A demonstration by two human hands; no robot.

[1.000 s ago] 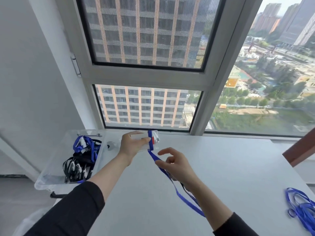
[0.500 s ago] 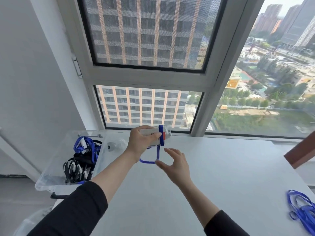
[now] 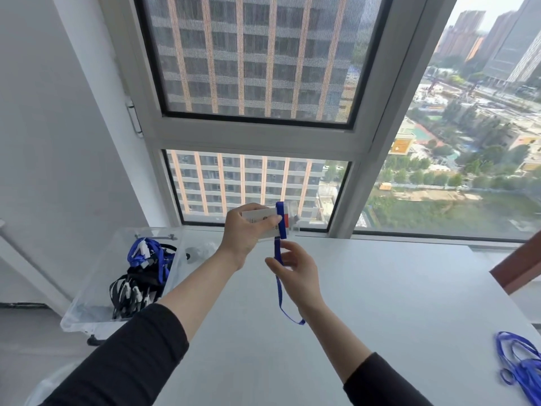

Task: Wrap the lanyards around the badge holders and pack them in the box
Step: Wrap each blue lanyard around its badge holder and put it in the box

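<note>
The badge holder is gripped by the left hand; the lanyard is apparently pinched by the right hand.

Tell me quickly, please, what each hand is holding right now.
Left hand: grips the badge holder.
Right hand: pinches the blue lanyard just below the holder.
</note>
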